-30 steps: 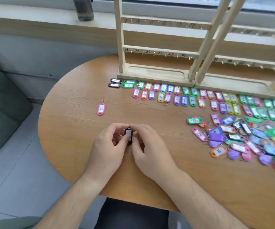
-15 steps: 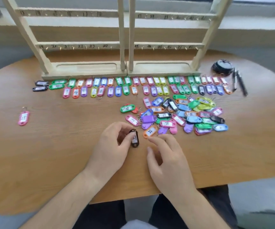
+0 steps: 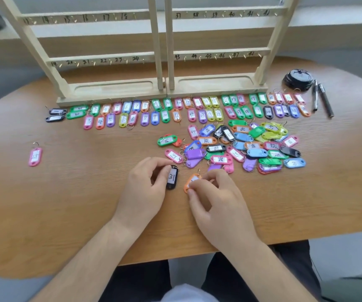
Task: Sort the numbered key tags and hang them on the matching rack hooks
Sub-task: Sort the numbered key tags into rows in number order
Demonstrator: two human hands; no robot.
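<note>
**Item 1, black tag (image 3: 172, 177), marked 31.** It lies at 6 o'clock on the tabletop (image 3: 67, 203), just off the 7 o'clock side of the loose pile (image 3: 241, 147). The left hand (image 3: 145, 188) has it. The grip pinches the tag's long edge between the thumb and curled fingers, label up.

**Item 2, orange tag (image 3: 192, 182).** It sits just at 3 o'clock of the black one, not touching it. The right hand (image 3: 217, 199) closes its grip on the tag's near end with thumb and fingertips (the number is covered, so we cannot read it).

**Item 3, sorted rows (image 3: 175, 110).** Two lines of tags lie at 12 o'clock along the foot of the rack (image 3: 162, 62).

**Item 4, rack.** No tag hangs on any hook we can see. The numbered rails in view show no 31.

**Item 5, pink tag (image 3: 35, 156).** It lies alone at 9 o'clock, well apart from the rest.

**Handling.** We judge the tags to be light, stiff plastic with a smooth shell that may skid on the wood. The wire rings look thin and loose, and likely to snag on one another in the pile. We judge the best hold to be on the shell's long edges, which leaves the ring free for its hook.
</note>
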